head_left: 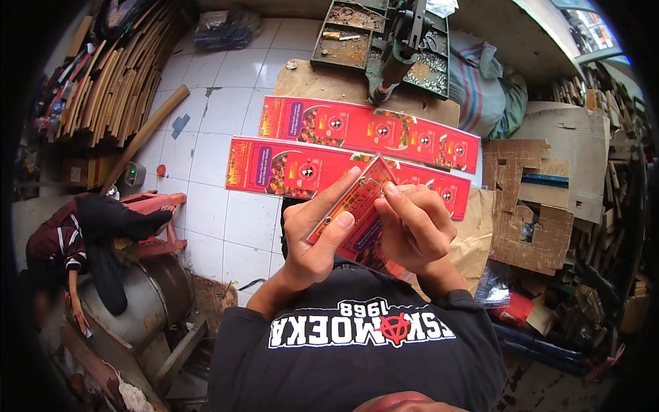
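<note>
Close to my chest, my left hand [310, 237] is closed on a stiff red printed sign panel [367, 237], its thumb pressed across the front and its fingers behind. The panel is tilted, with a hole near its lower left corner. At the panel's upper end my right hand [422, 223] is pinching a thin bent metal wire [374, 182] between thumb and forefinger. Whether the wire passes through the panel cannot be told. Beyond my hands lie two long red printed panels, a far one [364, 130] and a nearer one [254, 165], partly covered by my hands.
At the far side stands an upright metal hand press [398, 65], flanked by trays of small metal parts [429, 72]. Brown paper [302, 82] covers the work surface. Cut cardboard [528, 240] lies right. Another person [65, 233] sits at left beside a metal drum [137, 295].
</note>
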A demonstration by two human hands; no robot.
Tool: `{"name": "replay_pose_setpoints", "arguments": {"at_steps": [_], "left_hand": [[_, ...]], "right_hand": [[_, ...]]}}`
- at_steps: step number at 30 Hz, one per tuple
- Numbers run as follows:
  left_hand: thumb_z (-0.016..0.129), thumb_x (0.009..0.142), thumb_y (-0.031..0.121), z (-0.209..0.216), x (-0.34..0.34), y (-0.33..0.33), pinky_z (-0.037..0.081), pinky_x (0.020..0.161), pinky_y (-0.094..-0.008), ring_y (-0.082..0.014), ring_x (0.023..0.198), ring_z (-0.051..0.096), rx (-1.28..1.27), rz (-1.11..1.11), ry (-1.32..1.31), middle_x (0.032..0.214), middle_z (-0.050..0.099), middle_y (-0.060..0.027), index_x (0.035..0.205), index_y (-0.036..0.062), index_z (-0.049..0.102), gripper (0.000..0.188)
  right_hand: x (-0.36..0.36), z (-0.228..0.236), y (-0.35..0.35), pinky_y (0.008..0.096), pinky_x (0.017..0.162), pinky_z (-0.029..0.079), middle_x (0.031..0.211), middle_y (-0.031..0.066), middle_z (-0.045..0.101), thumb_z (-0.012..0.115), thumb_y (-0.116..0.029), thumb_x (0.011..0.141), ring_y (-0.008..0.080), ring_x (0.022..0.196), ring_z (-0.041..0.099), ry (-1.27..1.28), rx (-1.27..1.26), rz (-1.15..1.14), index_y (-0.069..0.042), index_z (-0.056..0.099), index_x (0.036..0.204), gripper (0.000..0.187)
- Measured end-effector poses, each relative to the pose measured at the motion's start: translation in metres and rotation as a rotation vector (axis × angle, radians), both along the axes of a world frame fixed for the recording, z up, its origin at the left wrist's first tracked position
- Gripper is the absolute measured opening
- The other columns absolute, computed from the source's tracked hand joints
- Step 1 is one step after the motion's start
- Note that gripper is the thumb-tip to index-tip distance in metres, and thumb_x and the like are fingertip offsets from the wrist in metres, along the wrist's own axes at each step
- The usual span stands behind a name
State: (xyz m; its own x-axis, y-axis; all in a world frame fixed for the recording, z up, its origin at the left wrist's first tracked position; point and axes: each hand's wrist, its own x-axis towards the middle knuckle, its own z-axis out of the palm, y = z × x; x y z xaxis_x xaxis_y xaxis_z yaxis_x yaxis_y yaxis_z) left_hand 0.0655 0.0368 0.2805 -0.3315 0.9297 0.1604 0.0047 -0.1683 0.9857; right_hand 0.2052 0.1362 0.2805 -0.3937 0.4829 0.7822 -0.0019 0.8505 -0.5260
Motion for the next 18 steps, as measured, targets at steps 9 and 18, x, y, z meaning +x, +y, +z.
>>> {"name": "replay_pose_setpoints", "arguments": {"at_steps": [9, 18], "left_hand": [[0.053, 0.088, 0.006, 0.001, 0.000, 0.000, 0.051, 0.078, -0.0265, -0.0172, 0.083, 0.069, 0.008, 0.002, 0.009, 0.102, 0.071, -0.0226, 0.133, -0.0079, 0.052, 0.048], [0.056, 0.084, 0.013, 0.003, 0.007, 0.004, 0.047, 0.069, -0.0216, -0.0083, 0.074, 0.061, 0.003, 0.075, 0.005, 0.092, 0.072, -0.0137, 0.132, -0.0080, 0.054, 0.052]], "right_hand": [[-0.002, -0.005, 0.000, 0.0310, 0.060, 0.056, 0.081, 0.0114, 0.065, 0.068, 0.015, 0.074, 0.0169, 0.063, 0.060, 0.000, 0.071, -0.031, 0.007, 0.066, 0.109, 0.037], [-0.002, -0.016, 0.000, 0.0319, 0.060, 0.057, 0.088, 0.0113, 0.065, 0.066, 0.017, 0.071, 0.0172, 0.065, 0.060, 0.007, 0.156, -0.044, 0.007, 0.066, 0.109, 0.040]]}}
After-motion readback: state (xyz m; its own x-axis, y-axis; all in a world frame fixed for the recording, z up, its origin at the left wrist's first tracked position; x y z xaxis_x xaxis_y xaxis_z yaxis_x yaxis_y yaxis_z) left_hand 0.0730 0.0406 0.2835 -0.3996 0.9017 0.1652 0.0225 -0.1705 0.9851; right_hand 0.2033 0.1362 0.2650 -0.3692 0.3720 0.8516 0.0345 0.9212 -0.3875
